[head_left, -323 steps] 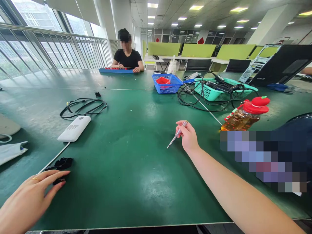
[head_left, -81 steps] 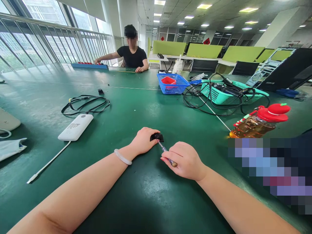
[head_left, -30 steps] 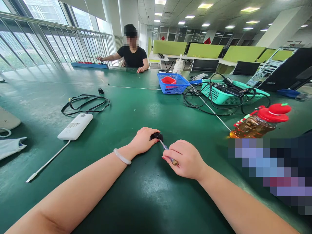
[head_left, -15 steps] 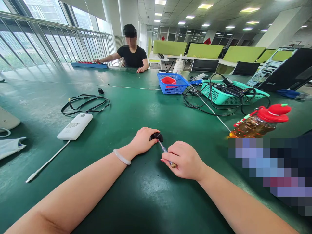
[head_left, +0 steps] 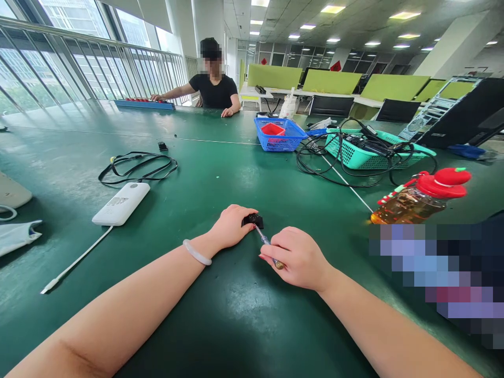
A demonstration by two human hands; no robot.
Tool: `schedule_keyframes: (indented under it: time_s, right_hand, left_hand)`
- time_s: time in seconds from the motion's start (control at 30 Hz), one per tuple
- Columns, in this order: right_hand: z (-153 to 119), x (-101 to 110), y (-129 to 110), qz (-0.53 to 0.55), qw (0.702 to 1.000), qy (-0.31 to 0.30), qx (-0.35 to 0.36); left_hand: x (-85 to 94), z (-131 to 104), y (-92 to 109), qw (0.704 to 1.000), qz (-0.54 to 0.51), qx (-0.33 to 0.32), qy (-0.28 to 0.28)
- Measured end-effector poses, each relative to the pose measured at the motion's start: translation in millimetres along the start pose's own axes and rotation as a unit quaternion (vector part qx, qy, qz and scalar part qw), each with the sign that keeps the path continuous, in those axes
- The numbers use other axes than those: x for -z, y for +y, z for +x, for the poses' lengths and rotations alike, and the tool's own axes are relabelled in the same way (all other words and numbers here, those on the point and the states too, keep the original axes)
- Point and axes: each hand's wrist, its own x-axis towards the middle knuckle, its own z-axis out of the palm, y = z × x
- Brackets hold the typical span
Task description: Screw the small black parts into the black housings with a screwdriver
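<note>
On the green table (head_left: pixel 220 325), my left hand (head_left: pixel 232 226) grips a small black part (head_left: pixel 258 220) between thumb and fingers, with a pale bracelet on the wrist. My right hand (head_left: pixel 295 258) is closed round a screwdriver (head_left: pixel 265 240) with a clear handle. Its thin shaft points up and left, and the tip meets the near edge of the black part, close to my left thumb. The exact contact of the tip is too small to make out.
White adapter (head_left: pixel 121 203) and coiled black cable (head_left: pixel 137 167) lie left. Farther back are a blue basket (head_left: pixel 280 142), a teal basket (head_left: pixel 354 157) with cables, and a red-lidded bottle (head_left: pixel 421 197) at right. A person (head_left: pixel 214 92) sits across the table.
</note>
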Motion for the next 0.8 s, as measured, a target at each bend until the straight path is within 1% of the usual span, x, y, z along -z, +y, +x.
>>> schedule_keyframes:
  time_s: [0.23, 0.63, 0.8]
  right_hand:
    - [0.0, -1.0, -1.4, 0.002, 1.000, -0.023, 0.002]
    - [-0.8, 0.2, 1.5, -0.020, 1.000, 0.016, -0.008]
    - [0.1, 0.9, 0.9, 0.004, 1.000, 0.000, 0.020]
  left_hand:
    - [1.2, 0.8, 0.5, 1.000, -0.001, 0.008, 0.001]
    - [-0.3, 1.9, -2.4, 1.000, -0.002, 0.002, 0.000]
    - [0.9, 1.2, -0.2, 1.000, -0.007, 0.008, 0.001]
